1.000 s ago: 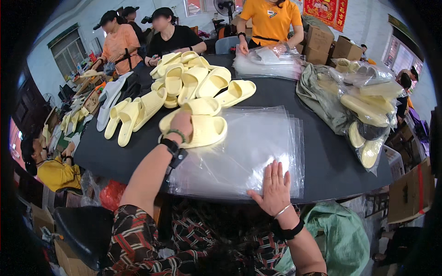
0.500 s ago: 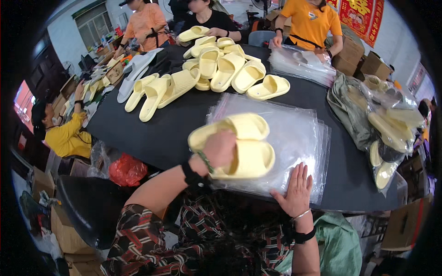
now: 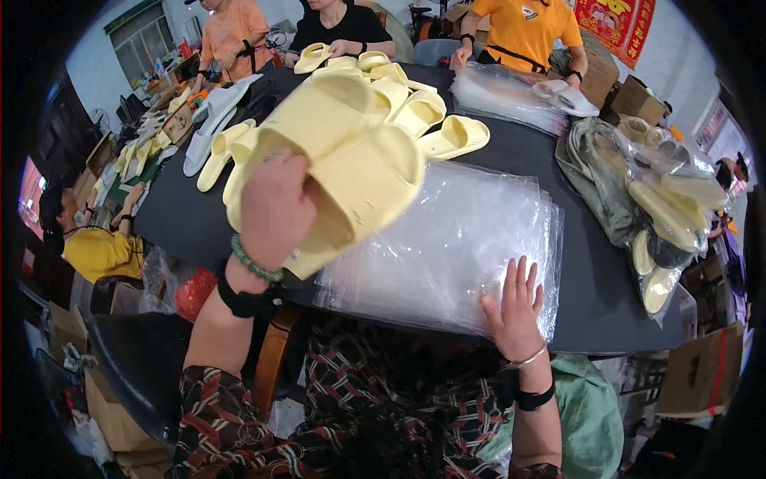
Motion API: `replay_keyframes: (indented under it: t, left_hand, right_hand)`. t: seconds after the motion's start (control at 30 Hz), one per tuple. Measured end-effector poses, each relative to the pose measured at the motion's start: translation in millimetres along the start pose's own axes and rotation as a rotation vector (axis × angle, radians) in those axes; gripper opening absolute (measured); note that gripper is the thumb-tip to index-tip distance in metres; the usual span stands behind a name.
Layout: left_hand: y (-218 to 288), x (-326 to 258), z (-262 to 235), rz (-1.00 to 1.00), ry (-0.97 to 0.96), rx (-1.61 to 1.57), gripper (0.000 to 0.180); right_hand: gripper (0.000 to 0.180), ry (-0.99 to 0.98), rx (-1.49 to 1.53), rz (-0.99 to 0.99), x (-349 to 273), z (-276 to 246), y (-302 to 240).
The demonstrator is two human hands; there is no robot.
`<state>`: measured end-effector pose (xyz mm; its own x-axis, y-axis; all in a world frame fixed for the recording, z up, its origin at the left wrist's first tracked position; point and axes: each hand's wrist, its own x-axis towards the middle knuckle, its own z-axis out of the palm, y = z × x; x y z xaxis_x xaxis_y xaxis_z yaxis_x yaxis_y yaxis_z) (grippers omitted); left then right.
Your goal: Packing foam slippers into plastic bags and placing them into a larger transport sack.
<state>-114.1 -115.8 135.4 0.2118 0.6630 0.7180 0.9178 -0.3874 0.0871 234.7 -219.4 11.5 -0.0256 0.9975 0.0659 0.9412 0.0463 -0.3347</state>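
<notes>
A pair of pale yellow slide slippers point(image 3: 363, 180) is lifted above the left part of the table, close to me, side by side. My left hand point(image 3: 275, 209) is closed on them where the two meet; its fingertips are partly hidden inside the openings. A stack of clear plastic bags point(image 3: 439, 247) lies flat in front of me. At the stack's near right corner rests my right hand point(image 3: 519, 315), fingers stretched and apart, with nothing held in it.
Behind the lifted pair, several loose yellow slippers point(image 3: 455, 137) lie on the black table point(image 3: 179, 227), with grey-white ones point(image 3: 214, 120) at left. Bagged slippers point(image 3: 666, 215) pile up at right. Co-workers stand along the far side, one handling a bag stack point(image 3: 511, 92).
My left hand has raised the yellow pair from over the bags, up and to the left, nearer the camera. My right hand stays at the bags' corner. The view has shifted slightly.
</notes>
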Motion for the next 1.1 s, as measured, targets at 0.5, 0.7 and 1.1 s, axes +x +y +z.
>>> replay_keyframes:
  t: [0.5,0.7,1.1]
  left_hand:
    - [121.4,-55.3,138.5,0.149,-0.47,-0.375,0.014]
    - [63.5,-55.6,144.3,0.029,-0.504,-0.248,0.016]
    - [-55.3,-52.8,81.9,-0.248,-0.482,-0.121,0.01]
  right_hand:
    - [0.105,-0.144,-0.166,-0.098,-25.9,32.8,-2.8]
    - [0.108,-0.139,-0.152,-0.101,-31.7,31.3,0.0]
    - [0.096,-0.09,-0.179,-0.146,-31.4,20.2,-10.6]
